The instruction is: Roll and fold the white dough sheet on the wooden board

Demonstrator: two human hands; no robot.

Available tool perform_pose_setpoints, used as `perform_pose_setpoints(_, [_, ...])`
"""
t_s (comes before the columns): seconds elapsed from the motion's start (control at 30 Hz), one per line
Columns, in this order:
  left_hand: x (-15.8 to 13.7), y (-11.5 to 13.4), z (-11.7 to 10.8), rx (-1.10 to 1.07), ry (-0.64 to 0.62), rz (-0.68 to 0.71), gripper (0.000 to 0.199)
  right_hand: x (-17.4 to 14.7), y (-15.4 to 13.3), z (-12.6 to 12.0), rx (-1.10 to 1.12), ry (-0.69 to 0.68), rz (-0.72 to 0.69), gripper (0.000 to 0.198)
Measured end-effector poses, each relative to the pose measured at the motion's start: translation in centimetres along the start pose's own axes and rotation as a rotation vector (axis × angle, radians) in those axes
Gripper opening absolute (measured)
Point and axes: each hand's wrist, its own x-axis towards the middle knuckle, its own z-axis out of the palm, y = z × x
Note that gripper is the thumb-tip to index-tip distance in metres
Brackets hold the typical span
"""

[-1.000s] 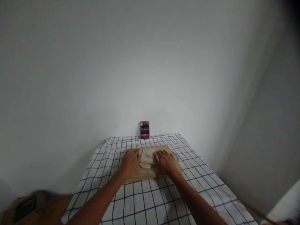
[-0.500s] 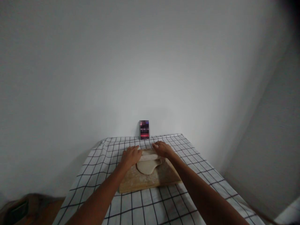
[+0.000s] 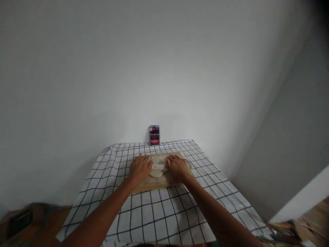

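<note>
A pale rolling pin (image 3: 158, 167) lies across a sheet of dough (image 3: 156, 174) on a floured wooden board (image 3: 151, 186). My left hand (image 3: 140, 166) presses on the pin's left end, fingers curved over it and pointing away from me. Over the right end rests my right hand (image 3: 177, 167), held the same way. Both hands cover the pin's ends, so only its middle shows. Dough is visible on the near and far sides of the pin.
A white tablecloth with dark grid lines (image 3: 156, 216) covers the table. At its back edge a dark, blurred upright object (image 3: 154, 135) leans against the wall. A brown item (image 3: 23, 219) stands at the lower left, and clutter (image 3: 288, 231) shows at the lower right.
Both hands and the rolling pin have come nearer to me across the dough. More dough now shows behind the pin and less in front. The view has shifted slightly.
</note>
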Motion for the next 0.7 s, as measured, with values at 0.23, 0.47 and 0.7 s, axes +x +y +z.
perform_pose_setpoints(0.23, [-3.3, 0.1, 0.0, -0.047, 0.013, 0.005, 0.054, -4.9, -2.4, -0.3, 0.011, 0.008, 0.103, 0.048])
perform_pose_setpoints(0.47, [-3.8, 0.3, -0.5, -0.047, -0.042, 0.003, 0.056, -5.6, -2.0, 0.5, 0.061, -0.002, 0.06, 0.05])
perform_pose_setpoints(0.7, [1.1, 0.1, 0.2, 0.037, -0.074, -0.007, 0.049, 1.4, 1.0, 0.5, 0.062, -0.024, -0.023, 0.049])
